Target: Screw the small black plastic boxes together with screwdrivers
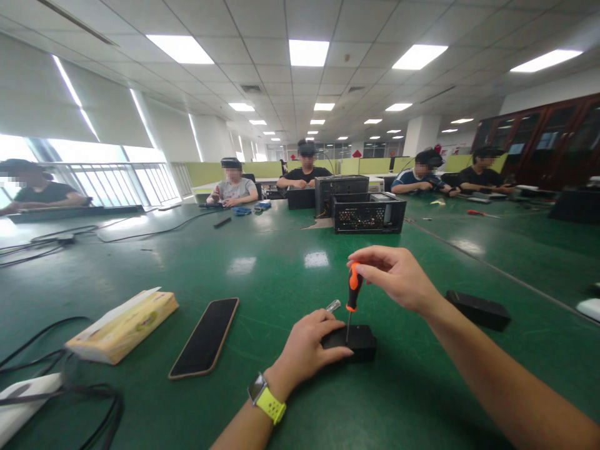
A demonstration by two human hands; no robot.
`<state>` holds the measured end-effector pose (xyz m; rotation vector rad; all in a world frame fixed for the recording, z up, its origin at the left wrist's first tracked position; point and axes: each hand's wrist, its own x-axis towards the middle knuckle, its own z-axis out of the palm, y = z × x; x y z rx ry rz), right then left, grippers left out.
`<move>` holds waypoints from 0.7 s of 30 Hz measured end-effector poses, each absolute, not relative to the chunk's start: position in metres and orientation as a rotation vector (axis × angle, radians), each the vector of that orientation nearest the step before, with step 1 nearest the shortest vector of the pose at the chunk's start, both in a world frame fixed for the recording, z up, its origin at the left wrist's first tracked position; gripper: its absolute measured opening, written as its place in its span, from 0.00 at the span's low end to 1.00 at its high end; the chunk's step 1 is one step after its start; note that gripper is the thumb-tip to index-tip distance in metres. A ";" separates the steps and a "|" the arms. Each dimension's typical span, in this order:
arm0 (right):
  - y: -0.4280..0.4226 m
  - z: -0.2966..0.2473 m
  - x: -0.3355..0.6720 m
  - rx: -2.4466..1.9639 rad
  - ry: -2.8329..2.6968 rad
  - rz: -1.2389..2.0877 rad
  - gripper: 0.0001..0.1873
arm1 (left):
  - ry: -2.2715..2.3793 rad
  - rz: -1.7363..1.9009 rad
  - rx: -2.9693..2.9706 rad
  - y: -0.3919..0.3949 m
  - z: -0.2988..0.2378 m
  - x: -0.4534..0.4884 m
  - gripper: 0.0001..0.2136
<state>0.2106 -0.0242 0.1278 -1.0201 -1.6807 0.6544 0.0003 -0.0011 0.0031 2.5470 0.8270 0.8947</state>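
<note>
My left hand [307, 349], with a watch on a yellow strap at the wrist, rests closed on a small flat black box [360, 340] lying on the green table [281, 269]. My right hand [396, 275] pinches the top of an orange-and-black screwdriver [353, 292] held upright, its tip down on the box. A small silver part [333, 305] lies just behind the box.
A black phone [205, 337] and a tissue box [122, 325] lie to the left, with black cables [56, 375] near the front left edge. Another black box [478, 309] sits at right. Open computer cases [368, 212] stand mid-table. Several people sit along the far side.
</note>
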 end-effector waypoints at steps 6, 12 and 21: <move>-0.022 0.127 0.211 -1.034 -1.763 0.531 0.12 | 0.828 0.898 2.541 -0.001 0.003 0.000 0.19; -0.022 0.126 0.214 -1.075 -1.702 0.601 0.13 | 0.834 0.891 2.552 -0.001 0.004 0.000 0.19; -0.025 0.128 0.212 -1.110 -1.751 0.491 0.11 | 0.832 0.886 2.566 -0.002 0.004 -0.001 0.20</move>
